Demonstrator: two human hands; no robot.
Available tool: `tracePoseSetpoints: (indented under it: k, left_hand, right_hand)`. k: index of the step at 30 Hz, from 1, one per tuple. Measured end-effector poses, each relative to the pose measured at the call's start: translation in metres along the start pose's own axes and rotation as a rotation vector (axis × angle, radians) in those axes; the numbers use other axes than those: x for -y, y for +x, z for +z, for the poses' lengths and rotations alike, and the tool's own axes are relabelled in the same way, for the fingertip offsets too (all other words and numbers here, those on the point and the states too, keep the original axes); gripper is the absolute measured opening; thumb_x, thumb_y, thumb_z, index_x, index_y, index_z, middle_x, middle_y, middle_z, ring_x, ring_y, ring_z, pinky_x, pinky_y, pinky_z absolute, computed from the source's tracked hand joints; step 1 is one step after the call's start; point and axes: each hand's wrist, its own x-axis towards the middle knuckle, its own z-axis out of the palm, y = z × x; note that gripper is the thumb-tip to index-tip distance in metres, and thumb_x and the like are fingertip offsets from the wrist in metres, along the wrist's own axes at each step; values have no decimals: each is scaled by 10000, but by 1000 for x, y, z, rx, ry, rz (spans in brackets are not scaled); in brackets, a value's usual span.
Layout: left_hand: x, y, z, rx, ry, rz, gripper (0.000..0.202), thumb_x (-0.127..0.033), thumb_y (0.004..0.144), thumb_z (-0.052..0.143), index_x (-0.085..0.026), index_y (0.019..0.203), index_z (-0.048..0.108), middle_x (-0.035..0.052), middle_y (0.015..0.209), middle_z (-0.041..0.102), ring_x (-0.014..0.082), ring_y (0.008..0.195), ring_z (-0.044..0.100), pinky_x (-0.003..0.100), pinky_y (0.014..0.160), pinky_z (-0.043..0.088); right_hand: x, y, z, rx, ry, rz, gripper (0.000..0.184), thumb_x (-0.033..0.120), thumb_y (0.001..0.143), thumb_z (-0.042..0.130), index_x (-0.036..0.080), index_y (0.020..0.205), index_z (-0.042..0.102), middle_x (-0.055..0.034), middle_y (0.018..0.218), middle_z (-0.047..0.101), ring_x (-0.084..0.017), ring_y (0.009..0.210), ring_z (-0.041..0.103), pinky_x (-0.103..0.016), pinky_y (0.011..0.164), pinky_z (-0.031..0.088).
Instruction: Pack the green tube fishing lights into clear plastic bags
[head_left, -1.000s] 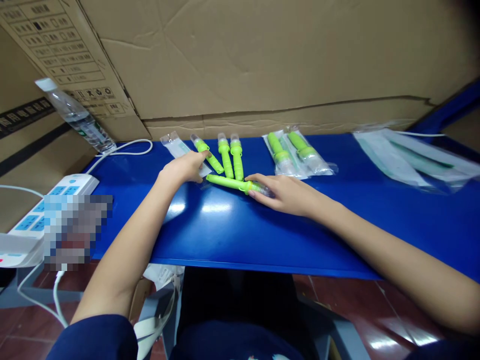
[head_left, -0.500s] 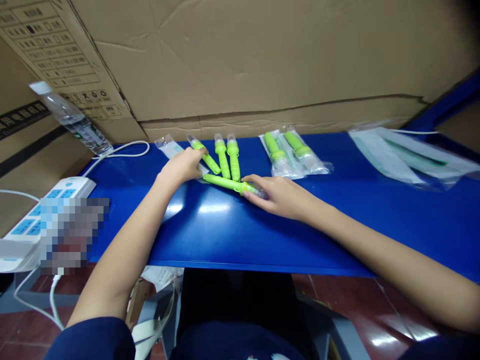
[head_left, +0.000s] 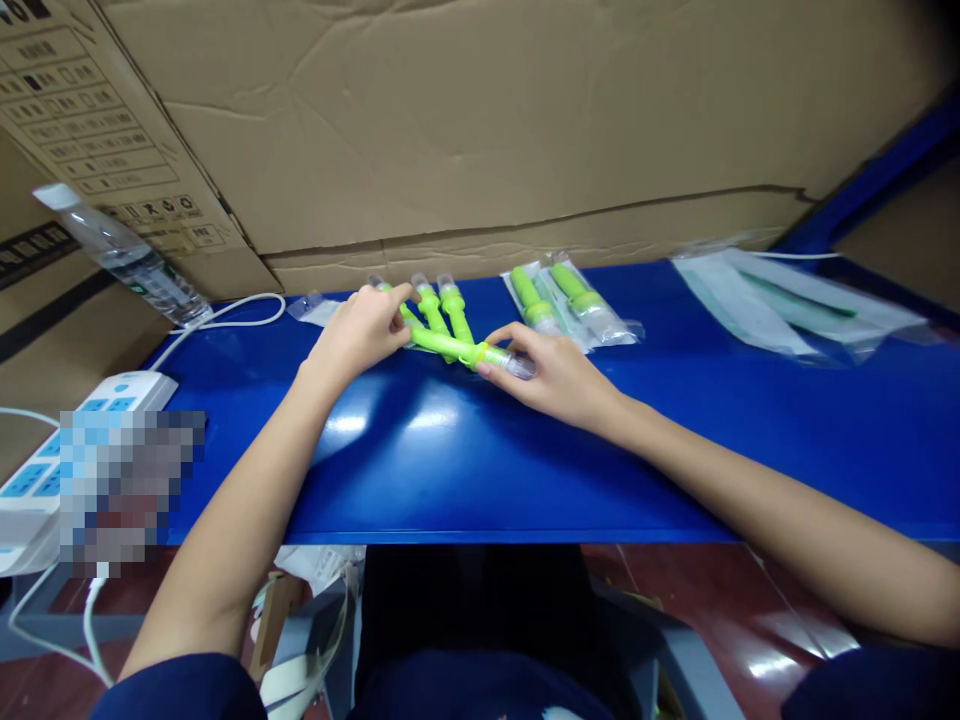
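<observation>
A green pen-shaped device [head_left: 450,347] with a clear cap lies crosswise on the blue table [head_left: 480,450]. My right hand [head_left: 551,375] pinches its clear capped end. My left hand [head_left: 360,330] curls over its other end and over the leftmost of three upright-laid green devices [head_left: 439,308] behind it. A flat clear packet [head_left: 311,308] lies just left of my left hand.
Two bagged green devices [head_left: 570,300] lie right of the loose ones. Clear plastic bags [head_left: 787,305] are piled at the far right. A water bottle [head_left: 127,258] leans at the left, near a white power strip [head_left: 67,440] and its cable. Cardboard boxes [head_left: 480,120] wall the back.
Both hands have shifted slightly away from me, carrying the crosswise green device up against the row of three. The camera tipped a little, so everything sits lower-left in view.
</observation>
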Motion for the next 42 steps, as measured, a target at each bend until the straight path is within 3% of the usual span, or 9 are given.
tracePoseSetpoints:
  k: [8,15,22,27,30,33,37,42]
  left_hand:
    - [-4,3,8,-170,-76,54,275,-184,856,551,-166,1105,667,56,892,765,212,804,717,306,754,534]
    - [-12,5,21,-252,-100,102,207,-225,919,517,-162,1037,674,67,926,766,189,791,709,281,730,520]
    - [-12,6,23,-161,-272,235,217,-243,939,536,-173,1094,671,57,1015,772,195,899,734,309,820,550]
    - [1,9,28,-73,-319,373,334,-111,836,609,-170,1162,647,75,1184,705,199,1061,691,335,922,555]
    - [9,12,35,-89,-340,344,352,-69,819,607,-165,1156,640,109,1288,616,186,1071,667,324,892,570]
    - [13,13,40,-132,-276,284,382,-137,826,677,-160,1204,625,140,1326,579,233,1181,620,387,983,535]
    - [18,13,40,-105,-134,222,428,-292,846,737,-161,1243,645,156,1328,648,310,1274,592,480,1078,435]
    - [17,12,37,-75,-101,234,334,-377,922,669,-213,1211,709,102,1278,725,277,1225,650,431,1067,395]
  right_hand:
    - [-5,2,-6,-200,-45,-127,304,387,875,695,177,1093,669,-71,896,728,-204,718,639,-301,664,428]
    - [-8,4,-5,-218,-33,-121,303,385,876,707,165,1083,681,-70,886,743,-211,741,661,-311,685,457]
    - [-14,6,-2,-209,-39,-131,293,372,887,699,156,1085,691,-93,936,759,-228,781,684,-322,711,470]
    - [-23,9,-1,-184,-39,-138,319,401,886,693,148,1082,698,-101,962,765,-228,790,685,-322,721,476]
    - [-27,12,-3,-143,-30,-171,329,407,886,692,149,1089,700,-104,980,766,-229,808,690,-327,737,486]
    - [-28,12,-5,-107,-27,-196,329,413,900,677,160,1111,697,-114,1049,766,-249,889,705,-353,791,506]
    - [-28,12,-8,-103,-31,-218,332,408,903,682,183,1148,697,-115,1135,760,-281,1007,709,-403,876,522]
    - [-32,13,-8,-138,-27,-259,361,399,897,700,186,1189,695,-118,1178,749,-294,1063,704,-432,926,526]
